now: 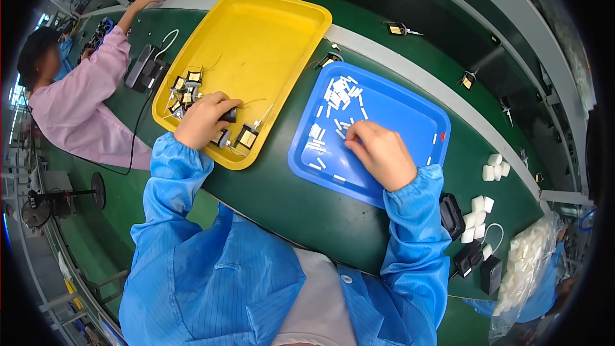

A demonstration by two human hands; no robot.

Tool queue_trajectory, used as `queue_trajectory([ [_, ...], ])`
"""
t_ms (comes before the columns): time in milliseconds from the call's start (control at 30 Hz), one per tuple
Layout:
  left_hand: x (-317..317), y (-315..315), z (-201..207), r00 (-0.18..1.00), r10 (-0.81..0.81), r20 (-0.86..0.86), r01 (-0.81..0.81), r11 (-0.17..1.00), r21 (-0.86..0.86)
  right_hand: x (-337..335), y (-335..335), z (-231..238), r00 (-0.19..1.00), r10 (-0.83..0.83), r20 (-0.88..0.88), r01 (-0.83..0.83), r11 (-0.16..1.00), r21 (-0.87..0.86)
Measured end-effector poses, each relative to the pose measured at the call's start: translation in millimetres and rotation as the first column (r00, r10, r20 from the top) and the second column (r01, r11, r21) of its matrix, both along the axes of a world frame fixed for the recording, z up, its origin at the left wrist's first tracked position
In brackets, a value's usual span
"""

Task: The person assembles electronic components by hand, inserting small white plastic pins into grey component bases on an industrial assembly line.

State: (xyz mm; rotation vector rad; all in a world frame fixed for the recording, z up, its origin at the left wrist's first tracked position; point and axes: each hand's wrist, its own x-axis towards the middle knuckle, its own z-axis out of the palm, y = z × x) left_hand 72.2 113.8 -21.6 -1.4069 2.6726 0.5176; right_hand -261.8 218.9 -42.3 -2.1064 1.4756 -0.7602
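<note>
My left hand [204, 120] is over the near part of a yellow tray [256, 38], its fingers closed on a small dark wired component [229, 115]. A thin wire sticks out beside its fingertips. Around that hand lie several black-and-yellow wired components [247, 136], some with pale leads. My right hand [382, 156] reaches into a blue tray [403, 106], thumb and forefinger pinched together just above its floor. Whatever may be between those fingertips is too small or hidden. Short white tubes [339, 93] lie in a loose heap and scattered to the left of it.
Beyond the trays runs a green conveyor [442, 57] carrying spaced-out wired components [400, 29]. To the right are white blocks [475, 218], black boxes [491, 274] with a cable and a clear plastic bag [525, 263]. A co-worker in pink [83, 102] sits at the left, near a black device [146, 67].
</note>
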Motion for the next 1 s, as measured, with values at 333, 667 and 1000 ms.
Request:
queue_trajectory([
  [333,-73,22,27,0.045,0.471,-0.881,0.219,0.856,0.469,-17,15,64,0.774,-0.264,0.576,0.198,0.964,0.176],
  [667,-153,58,32,-0.354,0.377,-0.856,0.268,0.918,0.294,-19,38,90,0.582,-0.271,0.767,0.277,0.953,0.127],
  [1000,-153,65,31,-0.335,0.130,-0.933,0.037,0.992,0.125,-18,42,90,0.509,-0.248,0.824,0.212,0.964,0.160],
])
